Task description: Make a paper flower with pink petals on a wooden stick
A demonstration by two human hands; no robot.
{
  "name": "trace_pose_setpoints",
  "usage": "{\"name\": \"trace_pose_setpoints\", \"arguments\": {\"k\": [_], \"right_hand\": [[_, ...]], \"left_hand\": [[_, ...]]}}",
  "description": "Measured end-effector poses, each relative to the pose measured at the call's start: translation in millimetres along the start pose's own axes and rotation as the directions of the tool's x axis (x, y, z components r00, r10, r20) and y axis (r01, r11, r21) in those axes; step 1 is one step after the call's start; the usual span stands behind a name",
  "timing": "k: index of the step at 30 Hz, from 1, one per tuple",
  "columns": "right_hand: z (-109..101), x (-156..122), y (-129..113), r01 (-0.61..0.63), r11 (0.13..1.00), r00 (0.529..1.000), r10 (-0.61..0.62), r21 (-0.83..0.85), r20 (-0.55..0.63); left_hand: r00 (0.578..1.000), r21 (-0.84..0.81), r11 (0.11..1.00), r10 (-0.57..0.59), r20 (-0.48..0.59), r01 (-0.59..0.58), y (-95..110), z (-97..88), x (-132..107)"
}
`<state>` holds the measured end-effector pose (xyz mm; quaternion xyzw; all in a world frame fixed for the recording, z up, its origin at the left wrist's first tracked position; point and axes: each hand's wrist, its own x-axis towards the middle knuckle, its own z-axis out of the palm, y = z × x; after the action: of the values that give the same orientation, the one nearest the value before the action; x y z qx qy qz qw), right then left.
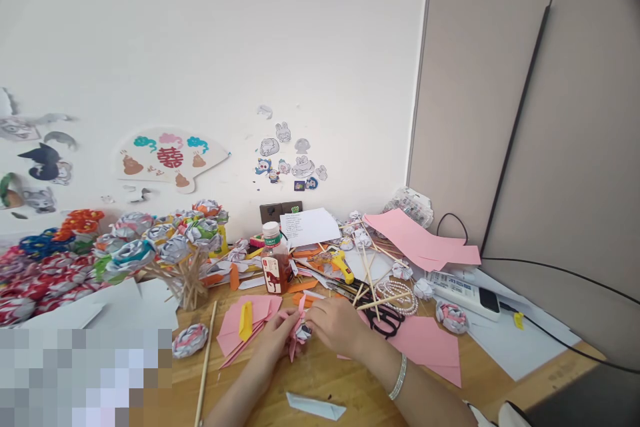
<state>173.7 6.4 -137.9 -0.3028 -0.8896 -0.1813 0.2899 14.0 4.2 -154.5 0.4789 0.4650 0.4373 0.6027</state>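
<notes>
A partly formed paper flower [302,332], pink on the outside with white and dark printed paper within, is between my hands over the front of the table. My left hand [277,335] pinches its left side, thumb and fingers closed on the pink paper. From the right, my right hand [334,324] closes its fingertips on the same flower; a pink strip stands up between both hands. Left of them lie pink paper sheets [231,328] with a folded yellow strip [246,321] on top. A folded pale blue paper strip [316,406] lies nearer me.
A drink bottle [275,263] stands behind my hands. Black-handled scissors [385,322], a yellow glue gun [342,265] and a pearl string [400,297] lie to the right, near a power strip [463,295]. Finished paper flowers [133,253] crowd the left. A wooden stick [206,360] lies lengthwise.
</notes>
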Motion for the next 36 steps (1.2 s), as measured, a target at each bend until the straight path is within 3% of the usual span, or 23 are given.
{"name": "trace_pose_setpoints", "arguments": {"k": [5,13,18,23,36], "right_hand": [[3.1,-1.7,0.6,-0.03,1.0,0.998,0.03,-0.001,0.05],[7.6,-5.2,5.0,0.104,0.983,0.989,-0.087,-0.148,0.116],[11.4,-5.6,8.2,0.133,0.979,0.988,-0.118,-0.154,0.104],[16.0,-6.6,9.1,0.113,0.982,0.992,-0.101,-0.151,0.081],[7.7,-5.7,5.1,0.146,0.965,0.989,-0.147,-0.218,0.01]], "left_hand": [[1.0,-0.008,1.0,-0.013,0.003,0.013,-2.9,-1.5,0.6],[0.999,-0.062,0.997,-0.048,0.007,0.048,3.4,1.5,-4.7],[0.998,-0.065,0.996,-0.069,-0.016,0.068,8.7,3.3,-9.2],[0.998,-0.074,0.995,-0.06,0.03,0.062,8.1,2.6,-8.6],[0.998,-0.097,0.994,-0.055,0.028,0.057,-2.3,-1.2,0.0]]}}
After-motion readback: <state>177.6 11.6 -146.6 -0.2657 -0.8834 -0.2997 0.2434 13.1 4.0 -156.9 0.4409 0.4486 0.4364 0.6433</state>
